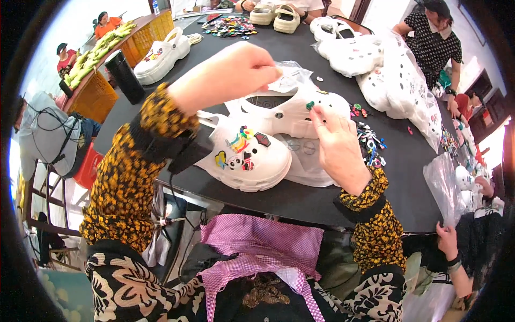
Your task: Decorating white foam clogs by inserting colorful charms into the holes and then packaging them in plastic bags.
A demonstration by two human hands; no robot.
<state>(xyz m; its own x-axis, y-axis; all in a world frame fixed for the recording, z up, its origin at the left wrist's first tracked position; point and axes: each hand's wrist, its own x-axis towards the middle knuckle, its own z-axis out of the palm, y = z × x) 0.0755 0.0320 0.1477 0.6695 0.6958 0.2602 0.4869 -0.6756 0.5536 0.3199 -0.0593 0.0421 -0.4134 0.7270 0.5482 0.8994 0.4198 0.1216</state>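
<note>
- The left hand [230, 72] is raised above the rear white clog [292, 122], fingers curled in; whether they pinch anything, I cannot tell.
- The right hand [341, 144] has its fingertips at a small green charm [310, 105] by that clog's toe; whether they grip it, I cannot tell.
- The front white clog [271, 169], bearing a panda charm [235, 162], sits nearer on the black bench [399, 188].
- Loose charms [371, 144] lie right of the right hand.
</note>
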